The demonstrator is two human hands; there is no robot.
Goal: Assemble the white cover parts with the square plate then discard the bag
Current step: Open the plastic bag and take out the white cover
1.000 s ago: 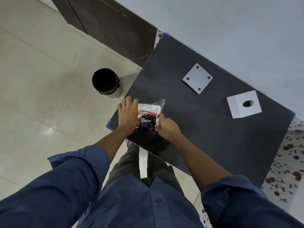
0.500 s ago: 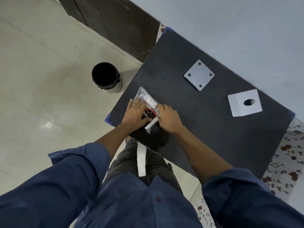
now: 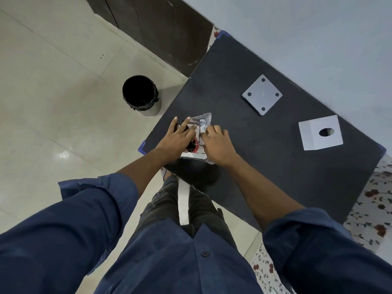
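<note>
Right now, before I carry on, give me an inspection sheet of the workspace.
Surface: black table, blue-taped corners.
Job's things: bag under both hands at the near left edge; square plate lying flat, farther in; white cover with a round hole, right of the plate, apart from it.
Clutter: nothing seen.
Hands: left hand flat on the bag, fingers straight; right hand with fingers curled onto it.
Cables: nothing seen.
Surroundings: bin with black liner on the tiled floor, left of the table; dark cabinet beyond; floral cloth at right.

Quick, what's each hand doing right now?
Left hand: open, fingers flat on the bag.
Right hand: fingers curled, pinching the bag.
</note>
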